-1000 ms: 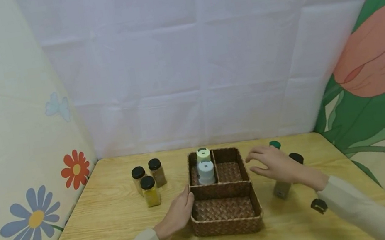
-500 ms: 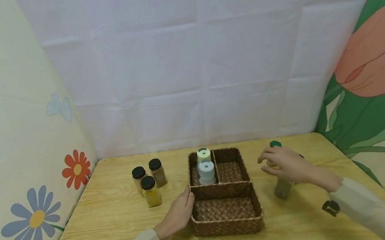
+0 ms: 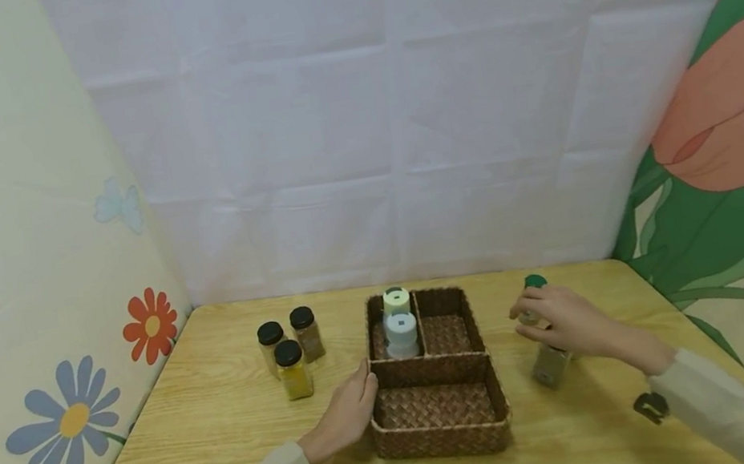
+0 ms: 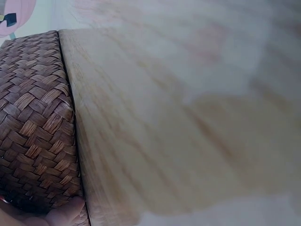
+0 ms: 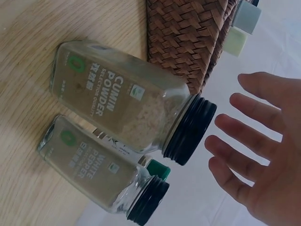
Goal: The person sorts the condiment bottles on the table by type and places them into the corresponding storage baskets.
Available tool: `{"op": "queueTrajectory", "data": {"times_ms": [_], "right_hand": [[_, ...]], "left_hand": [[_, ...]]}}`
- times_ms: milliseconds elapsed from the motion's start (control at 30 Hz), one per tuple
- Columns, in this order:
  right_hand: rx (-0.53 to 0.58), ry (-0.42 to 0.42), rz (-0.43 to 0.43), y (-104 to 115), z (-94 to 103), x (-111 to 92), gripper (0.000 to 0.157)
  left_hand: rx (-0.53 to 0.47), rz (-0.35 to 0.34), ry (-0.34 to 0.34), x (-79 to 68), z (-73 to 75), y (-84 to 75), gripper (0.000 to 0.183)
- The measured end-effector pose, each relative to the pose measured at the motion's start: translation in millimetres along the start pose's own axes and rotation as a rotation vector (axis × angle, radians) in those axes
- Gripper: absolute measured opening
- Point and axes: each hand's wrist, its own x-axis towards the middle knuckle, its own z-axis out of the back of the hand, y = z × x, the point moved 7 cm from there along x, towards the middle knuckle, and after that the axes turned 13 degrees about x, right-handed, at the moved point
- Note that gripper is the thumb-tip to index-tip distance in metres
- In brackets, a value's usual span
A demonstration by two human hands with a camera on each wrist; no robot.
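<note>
My left hand [image 3: 345,419] rests against the left side of a brown woven basket [image 3: 442,441] divided into three compartments. In the left wrist view, a fingertip [image 4: 70,211] touches the basket's outer wall low down. My right hand [image 3: 569,321] hovers over the jars at the right, fingers loosely bent. The right wrist view shows those fingers apart from the black lid of a cumin powder jar [image 5: 117,94]. Beside it stands a white pepper jar [image 5: 94,165], mostly hidden by the hand in the head view. A green-capped bottle [image 3: 535,281] is behind them.
Two bottles, one with a pale blue cap [image 3: 400,329] and one with a pale yellow cap [image 3: 396,299], stand in the basket's back left compartment. Left of the basket are three black-lidded jars, the nearest a yellow spice jar [image 3: 295,378]. Cloth hangs behind the wooden table [image 3: 226,417].
My right hand has moved right, away from the basket and over the jars. The left hand stays against the basket's side.
</note>
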Motion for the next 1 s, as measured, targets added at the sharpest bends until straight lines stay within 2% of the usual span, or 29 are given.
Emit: {"op": "queueTrajectory", "data": {"times_ms": [133, 433, 800, 1000], "right_hand": [[-0.001, 0.032, -0.023, -3, -0.5, -4, 0.016], [0.029, 0.115, -0.137, -14, -2.8, -14, 0.025], [0.032, 0.18, -0.142, -20, -7.0, -19, 0.027], [0.112, 0.252, -0.197, -25, -8.9, -24, 0.024]], "left_hand": [[0.002, -0.001, -0.008, 0.6, 1.0, -0.5, 0.06], [0.011, 0.004, -0.007, 1.0, 0.8, 0.4, 0.061], [0.004, 0.003, -0.002, 0.5, 0.3, 0.1, 0.061], [0.013, 0.002, -0.017, 0.7, 0.2, 0.7, 0.061]]}}
